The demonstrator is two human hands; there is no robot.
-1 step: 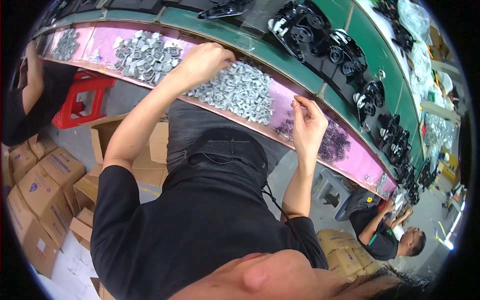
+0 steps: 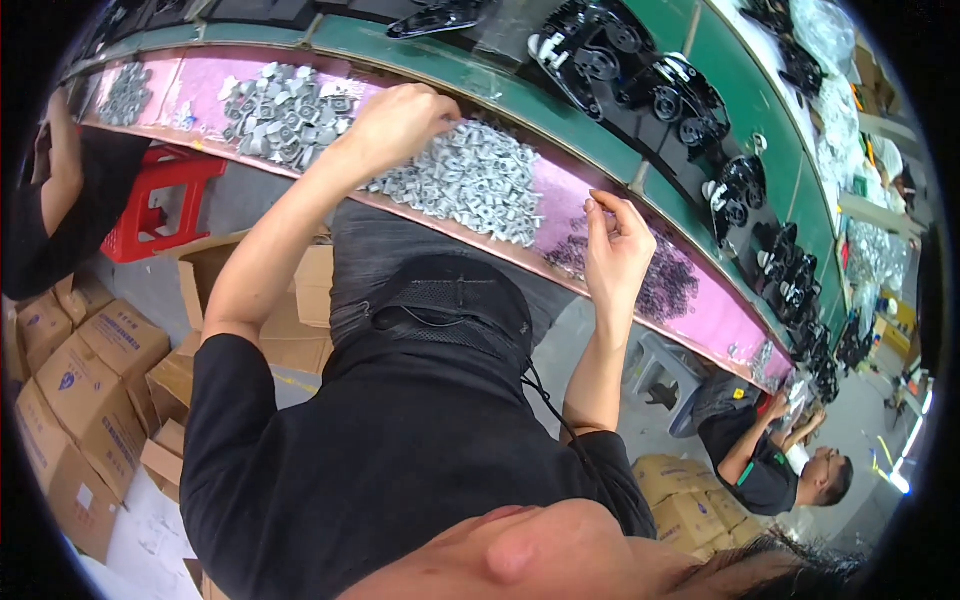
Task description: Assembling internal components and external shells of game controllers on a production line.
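Observation:
My left hand (image 2: 405, 122) reaches over the far edge of a pile of small light-grey moulded parts (image 2: 475, 185). Its fingers are curled with the tips turned down, and whatever they hold, if anything, is hidden. My right hand (image 2: 620, 240) hovers above the pink strip, between that pile and a scatter of small dark rings (image 2: 668, 285). Thumb and forefinger are pinched together there, and anything between them is too small to make out. Left of my left forearm lies a heap of larger grey pieces (image 2: 285, 110).
Beyond the pink work strip (image 2: 560, 185), black mechanical assemblies (image 2: 600, 60) stand on a green bench (image 2: 790, 190). Cardboard boxes (image 2: 85, 390) and a red stool (image 2: 165, 200) are at left; a grey stool (image 2: 665, 380) is at right. One co-worker (image 2: 755, 450) sits at right, another (image 2: 65, 200) at left.
The whole view has shifted slightly, so the bench and piles appear a little further left. Both hands keep nearly the same pose.

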